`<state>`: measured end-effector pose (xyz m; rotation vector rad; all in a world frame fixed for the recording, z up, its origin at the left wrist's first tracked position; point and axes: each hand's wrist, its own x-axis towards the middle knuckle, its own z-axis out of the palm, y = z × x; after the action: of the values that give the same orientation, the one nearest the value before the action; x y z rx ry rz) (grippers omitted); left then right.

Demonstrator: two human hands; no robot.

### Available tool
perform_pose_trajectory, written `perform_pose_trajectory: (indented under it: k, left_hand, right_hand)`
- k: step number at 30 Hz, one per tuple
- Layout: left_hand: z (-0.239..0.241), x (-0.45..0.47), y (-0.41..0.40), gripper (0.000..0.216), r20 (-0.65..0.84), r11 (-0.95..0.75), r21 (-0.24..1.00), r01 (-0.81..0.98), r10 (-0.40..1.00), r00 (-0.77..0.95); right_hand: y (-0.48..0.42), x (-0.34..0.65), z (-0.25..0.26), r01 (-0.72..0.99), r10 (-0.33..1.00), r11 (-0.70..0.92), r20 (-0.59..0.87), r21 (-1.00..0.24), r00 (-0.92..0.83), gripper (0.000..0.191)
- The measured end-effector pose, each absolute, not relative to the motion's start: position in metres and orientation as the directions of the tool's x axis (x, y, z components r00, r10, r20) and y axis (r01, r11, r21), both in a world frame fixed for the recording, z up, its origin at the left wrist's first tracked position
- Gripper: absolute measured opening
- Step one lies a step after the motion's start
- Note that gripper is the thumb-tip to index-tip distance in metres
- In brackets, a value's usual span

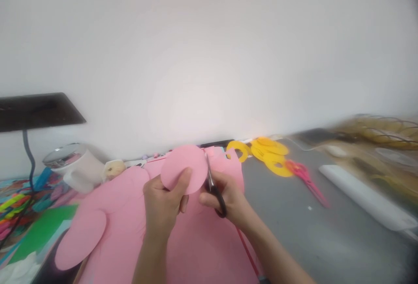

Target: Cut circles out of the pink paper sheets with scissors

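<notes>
My left hand (163, 205) pinches a pink foam circle (184, 167) between thumb and fingers and holds it up. My right hand (225, 194) is closed on black-handled scissors (214, 186), whose blades meet the circle's right edge. Both hands hover over a large pink foam sheet (130, 227) with rounded cut-out shapes, lying on the grey table (294, 231).
Yellow foam rings (267, 151) and pink-red scissors (305, 177) lie to the right. A white roll (365, 197) and a wire basket (385, 129) are at far right. At left are a white jar (76, 166), a green sheet (45, 229), coloured pieces (13, 205) and a dark lamp (35, 109).
</notes>
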<state>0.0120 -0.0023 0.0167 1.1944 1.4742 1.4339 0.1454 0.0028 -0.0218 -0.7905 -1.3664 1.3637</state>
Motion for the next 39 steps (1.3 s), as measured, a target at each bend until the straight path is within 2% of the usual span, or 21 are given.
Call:
perform_pose_trajectory:
  k: [11,21,24,30,32,36,39]
  left_hand:
    - [0.017,0.011,-0.002,0.053,0.074,-0.049,0.993,0.104,0.965,-0.253]
    - [0.017,0.008,-0.001,0.046,-0.050,0.051,0.991,0.126,0.999,-0.011]
    - [0.011,0.007,0.004,0.042,-0.065,0.071,0.989,0.133,0.997,-0.049]
    - [0.001,0.004,0.010,0.041,-0.009,0.015,0.999,0.035,0.986,-0.165]
    - [0.001,0.004,0.010,0.042,-0.012,0.019,0.999,0.040,0.988,-0.154]
    - [0.002,0.004,0.008,0.041,-0.013,0.022,0.997,0.078,0.994,-0.110]
    - [0.002,0.006,0.009,0.044,-0.005,0.017,0.997,0.080,0.991,-0.137]
  right_hand:
    - [0.001,0.144,-0.022,-0.133,0.969,0.087,0.114,-0.987,-0.217,0.023]
    - [0.002,0.147,-0.015,-0.121,0.978,0.171,0.154,-0.978,0.141,0.021]
    - [0.001,0.147,-0.014,-0.119,0.979,0.159,0.141,-0.980,0.147,0.020]
    - [0.000,0.144,-0.020,-0.111,0.995,0.093,0.097,-0.989,-0.028,0.032]
    - [0.001,0.144,-0.020,-0.112,0.994,0.106,0.106,-0.988,0.001,0.032]
    - [0.004,0.146,-0.019,-0.155,0.976,0.144,0.115,-0.977,0.184,0.020]
    - [0.004,0.148,-0.020,-0.148,0.978,0.140,0.113,-0.979,0.174,0.020]
